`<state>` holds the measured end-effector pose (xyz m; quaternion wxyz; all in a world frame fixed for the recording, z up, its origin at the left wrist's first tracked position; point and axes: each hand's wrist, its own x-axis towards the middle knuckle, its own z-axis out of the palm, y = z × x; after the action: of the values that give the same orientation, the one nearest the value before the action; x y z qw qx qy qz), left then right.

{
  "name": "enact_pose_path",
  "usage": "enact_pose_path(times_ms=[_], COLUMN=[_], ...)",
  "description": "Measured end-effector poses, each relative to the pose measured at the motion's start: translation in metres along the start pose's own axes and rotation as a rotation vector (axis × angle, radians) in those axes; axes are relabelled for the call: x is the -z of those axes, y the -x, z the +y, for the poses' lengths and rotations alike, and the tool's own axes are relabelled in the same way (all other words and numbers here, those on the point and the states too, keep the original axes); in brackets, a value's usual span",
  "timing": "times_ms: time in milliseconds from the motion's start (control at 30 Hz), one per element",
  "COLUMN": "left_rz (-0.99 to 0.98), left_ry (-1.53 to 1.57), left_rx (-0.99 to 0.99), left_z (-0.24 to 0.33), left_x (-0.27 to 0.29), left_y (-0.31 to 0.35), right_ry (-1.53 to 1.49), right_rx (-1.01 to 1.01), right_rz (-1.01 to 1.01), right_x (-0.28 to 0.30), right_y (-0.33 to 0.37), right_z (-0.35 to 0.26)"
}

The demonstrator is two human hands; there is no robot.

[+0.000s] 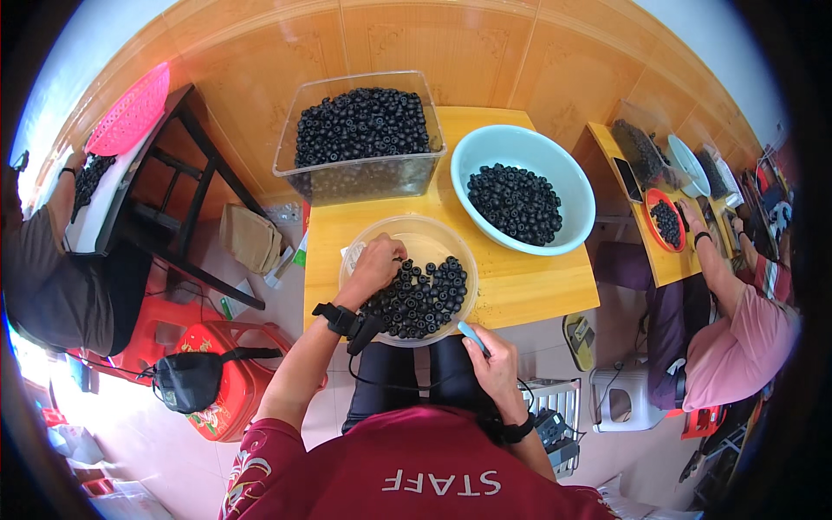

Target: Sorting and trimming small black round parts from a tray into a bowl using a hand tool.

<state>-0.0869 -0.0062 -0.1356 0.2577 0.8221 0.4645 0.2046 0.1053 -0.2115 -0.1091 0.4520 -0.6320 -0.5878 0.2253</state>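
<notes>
Maroon fabric shirt [390, 446]; right hand [497, 368], fingers clamped on a slim light-blue handle [472, 336]; left hand [374, 267] (finger closure indiscernible) at small black rings [433, 299] in a round clear plastic bowl [420, 233]

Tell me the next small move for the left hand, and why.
Probably pinch one of the black pieces and bring it toward the blue tool: the left hand has its fingers down by the pieces inside the tub, and the right hand holds the tool near its rim.

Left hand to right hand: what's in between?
Head view: black beads in the clear bowl, then the blue tool gripped by the right hand.
</notes>
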Motion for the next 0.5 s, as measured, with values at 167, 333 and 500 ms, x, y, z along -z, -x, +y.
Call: enact_pose_path(times_ms=[167, 333, 500], left_rz=[0.083, -0.015, -0.199], left_ry=[0.13, 0.717, 1.655], left_rx=[0.113, 0.308, 0.298], left_z=[-0.004, 0.031, 0.058], left_x=[0.003, 0.037, 0.031], left_y=[0.005, 0.024, 0.064], right_ry=[0.008, -0.008, -0.007], right_rx=[0.013, -0.016, 0.038], right_rz=[-0.008, -0.028, -0.016], right_x=[0.001, 0.004, -0.002], right_y=[-0.001, -0.002, -0.011], right_z=[-0.001, -0.007, -0.008])
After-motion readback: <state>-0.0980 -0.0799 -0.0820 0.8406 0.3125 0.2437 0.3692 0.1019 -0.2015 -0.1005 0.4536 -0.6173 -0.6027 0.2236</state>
